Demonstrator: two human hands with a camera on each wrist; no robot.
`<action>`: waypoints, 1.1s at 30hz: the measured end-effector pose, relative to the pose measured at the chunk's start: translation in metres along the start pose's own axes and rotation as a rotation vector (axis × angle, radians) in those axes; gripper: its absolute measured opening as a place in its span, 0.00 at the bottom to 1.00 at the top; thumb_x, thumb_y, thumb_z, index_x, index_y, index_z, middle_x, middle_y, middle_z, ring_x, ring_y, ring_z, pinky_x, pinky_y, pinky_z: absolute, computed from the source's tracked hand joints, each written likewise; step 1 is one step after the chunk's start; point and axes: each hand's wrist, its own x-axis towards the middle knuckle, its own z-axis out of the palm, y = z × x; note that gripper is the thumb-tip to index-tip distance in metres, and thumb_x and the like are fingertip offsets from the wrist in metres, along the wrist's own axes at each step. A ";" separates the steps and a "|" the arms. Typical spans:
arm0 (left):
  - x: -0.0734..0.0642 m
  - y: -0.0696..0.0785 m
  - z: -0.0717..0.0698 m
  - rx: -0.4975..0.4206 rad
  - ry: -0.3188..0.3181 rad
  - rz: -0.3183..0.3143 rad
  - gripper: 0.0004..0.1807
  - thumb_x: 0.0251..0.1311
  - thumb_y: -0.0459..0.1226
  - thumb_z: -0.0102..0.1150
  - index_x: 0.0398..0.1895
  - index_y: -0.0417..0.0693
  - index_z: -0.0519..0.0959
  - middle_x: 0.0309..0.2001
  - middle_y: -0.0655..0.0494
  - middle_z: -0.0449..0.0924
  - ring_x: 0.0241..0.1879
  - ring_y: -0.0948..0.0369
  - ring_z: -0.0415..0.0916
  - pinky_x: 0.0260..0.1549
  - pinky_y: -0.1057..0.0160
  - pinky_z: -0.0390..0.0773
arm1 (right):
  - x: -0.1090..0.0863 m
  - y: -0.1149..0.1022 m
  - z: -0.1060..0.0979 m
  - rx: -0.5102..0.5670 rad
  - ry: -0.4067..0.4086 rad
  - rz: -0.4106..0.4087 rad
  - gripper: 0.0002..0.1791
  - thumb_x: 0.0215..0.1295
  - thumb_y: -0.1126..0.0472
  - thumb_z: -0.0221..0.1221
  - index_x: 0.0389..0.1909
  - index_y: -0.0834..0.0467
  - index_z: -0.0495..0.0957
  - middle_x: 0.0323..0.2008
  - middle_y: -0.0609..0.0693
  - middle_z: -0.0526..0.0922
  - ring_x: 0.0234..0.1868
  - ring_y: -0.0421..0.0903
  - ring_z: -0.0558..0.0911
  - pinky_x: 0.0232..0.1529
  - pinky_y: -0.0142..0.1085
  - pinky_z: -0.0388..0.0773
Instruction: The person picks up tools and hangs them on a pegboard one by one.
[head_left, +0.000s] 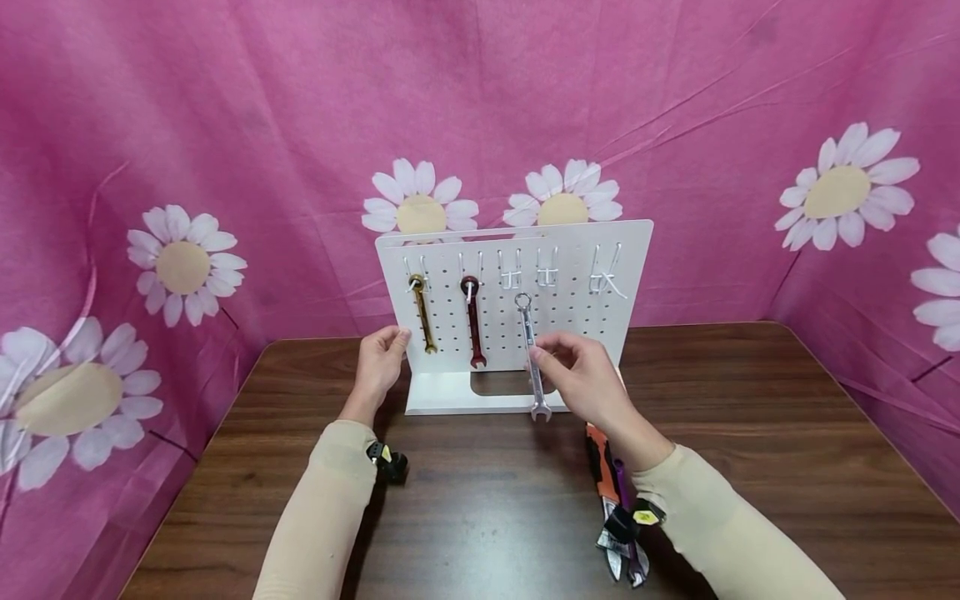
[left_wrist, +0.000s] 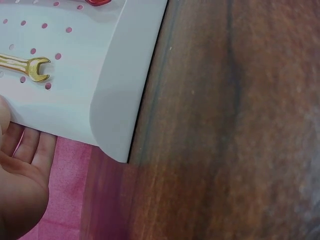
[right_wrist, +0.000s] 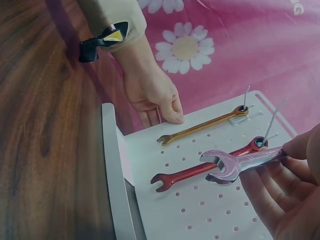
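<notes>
My right hand [head_left: 588, 375] pinches a silver combination wrench [head_left: 534, 367] by its shaft, ring end up, in front of the white pegboard [head_left: 570, 333]. In the right wrist view, the wrench's open jaw points away from the hand [right_wrist: 300, 185]. My left hand [head_left: 381, 362] grips the pegboard's left edge, thumb on the front and fingers behind. A gold wrench [head_left: 424, 317] hangs by its ring on the leftmost hook, and a red wrench [head_left: 474, 325] hangs on the hook beside it. Bare wire hooks [head_left: 547, 273] are at the upper right of the board.
Under my right forearm lie pliers with orange-and-black handles [head_left: 602, 467], a purple wrench [head_left: 621, 479] and a further metal tool, overlapping on the brown wooden table [head_left: 465, 500]. A pink cloth with white flowers [head_left: 480, 100] hangs behind the board and at both sides.
</notes>
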 end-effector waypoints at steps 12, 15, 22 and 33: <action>0.001 -0.001 0.001 -0.018 0.005 0.008 0.15 0.80 0.36 0.59 0.49 0.29 0.86 0.38 0.48 0.91 0.36 0.74 0.80 0.57 0.48 0.87 | 0.015 -0.006 0.009 -0.043 0.029 -0.055 0.10 0.77 0.65 0.63 0.49 0.69 0.86 0.38 0.63 0.91 0.32 0.44 0.85 0.36 0.32 0.85; 0.001 -0.001 0.000 -0.020 0.008 0.007 0.15 0.80 0.36 0.59 0.48 0.29 0.86 0.38 0.49 0.91 0.36 0.73 0.80 0.55 0.54 0.87 | 0.018 -0.007 0.011 -0.049 0.037 -0.040 0.10 0.77 0.65 0.63 0.49 0.69 0.86 0.38 0.62 0.90 0.32 0.45 0.85 0.35 0.31 0.84; 0.001 -0.001 0.000 -0.007 0.009 0.022 0.14 0.80 0.36 0.60 0.47 0.29 0.86 0.35 0.50 0.91 0.35 0.69 0.79 0.44 0.66 0.84 | 0.022 -0.001 0.013 -0.078 0.050 -0.021 0.10 0.77 0.65 0.63 0.49 0.68 0.86 0.38 0.62 0.91 0.32 0.43 0.81 0.35 0.29 0.78; 0.001 -0.001 0.000 0.007 0.009 0.009 0.15 0.80 0.37 0.60 0.47 0.30 0.86 0.38 0.45 0.91 0.35 0.68 0.79 0.40 0.71 0.81 | 0.037 0.009 0.020 -0.074 0.046 0.071 0.13 0.79 0.62 0.62 0.54 0.67 0.85 0.44 0.64 0.90 0.40 0.61 0.88 0.40 0.41 0.88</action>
